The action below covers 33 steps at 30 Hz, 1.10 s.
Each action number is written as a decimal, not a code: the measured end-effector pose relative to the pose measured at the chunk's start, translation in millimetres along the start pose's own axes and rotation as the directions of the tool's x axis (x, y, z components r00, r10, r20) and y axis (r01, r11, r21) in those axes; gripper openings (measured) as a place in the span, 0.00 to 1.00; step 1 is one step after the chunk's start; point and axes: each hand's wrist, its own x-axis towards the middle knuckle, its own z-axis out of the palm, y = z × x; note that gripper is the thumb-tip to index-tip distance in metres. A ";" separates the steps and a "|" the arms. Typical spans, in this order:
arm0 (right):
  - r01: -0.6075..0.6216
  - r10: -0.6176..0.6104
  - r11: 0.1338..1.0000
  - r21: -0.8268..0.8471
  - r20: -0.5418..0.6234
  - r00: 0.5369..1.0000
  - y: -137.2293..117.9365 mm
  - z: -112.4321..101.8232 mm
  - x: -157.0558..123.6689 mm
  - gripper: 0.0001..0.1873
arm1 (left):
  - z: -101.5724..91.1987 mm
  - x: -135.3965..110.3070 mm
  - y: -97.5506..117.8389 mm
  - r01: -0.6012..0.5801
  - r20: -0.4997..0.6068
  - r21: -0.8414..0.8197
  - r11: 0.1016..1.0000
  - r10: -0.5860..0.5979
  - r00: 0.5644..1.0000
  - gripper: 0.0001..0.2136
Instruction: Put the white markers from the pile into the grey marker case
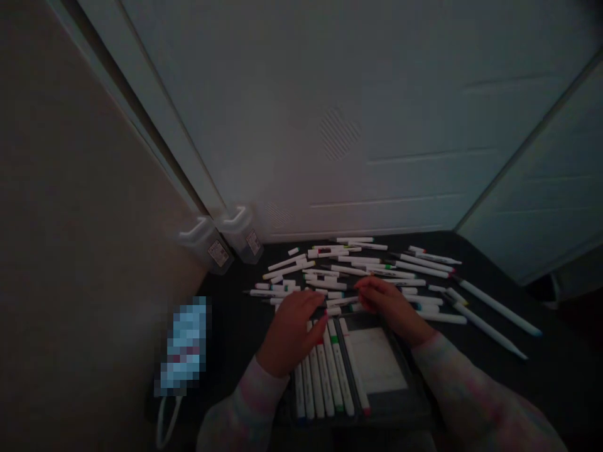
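My left hand point(293, 331) is over the upper left end of a row of white markers point(323, 376) with coloured ends, laid side by side in a dark tray point(405, 402). Its fingers reach forward and the thumb stands apart, near a red-banded marker. To the right, my right hand point(389, 306) is bent inward among loose markers, its fingertips together. A white marker with a dark tip point(330, 284) lies right by those fingertips. Dim light and blur hide what, if anything, they pinch. A pale rectangular sheet or panel point(377, 359) shows in the tray's right part.
Many white markers point(400, 273) and loose caps are scattered across the black tabletop point(226, 351). Two clear plastic containers point(242, 235) with labels stand at the back left. A pixelated bluish object point(183, 345) with a white loop lies at left. A white panelled surface point(292, 125) rises behind.
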 end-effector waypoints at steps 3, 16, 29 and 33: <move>0.016 -0.016 1.000 -0.010 -0.012 1.000 -1.0 0.0 0.2 0.13 | 0.4 18.1 -4.1 -0.003 0.000 -0.014 1.000 0.003 1.000 0.12; 0.185 -0.237 0.961 -0.204 -0.273 0.932 -8.6 -9.2 0.6 0.06 | 13.7 47.4 -14.0 -0.068 0.237 -0.011 0.998 0.069 0.969 0.06; 0.398 -0.555 0.439 -0.805 0.105 0.825 -0.7 9.3 -5.0 0.07 | 38.4 31.5 -25.0 -0.280 0.263 0.098 0.955 0.246 0.933 0.10; 0.448 -0.553 0.435 -0.781 0.162 0.817 -4.6 6.5 -8.2 0.06 | 39.1 34.4 -23.8 -0.312 0.287 0.105 0.944 0.271 0.919 0.09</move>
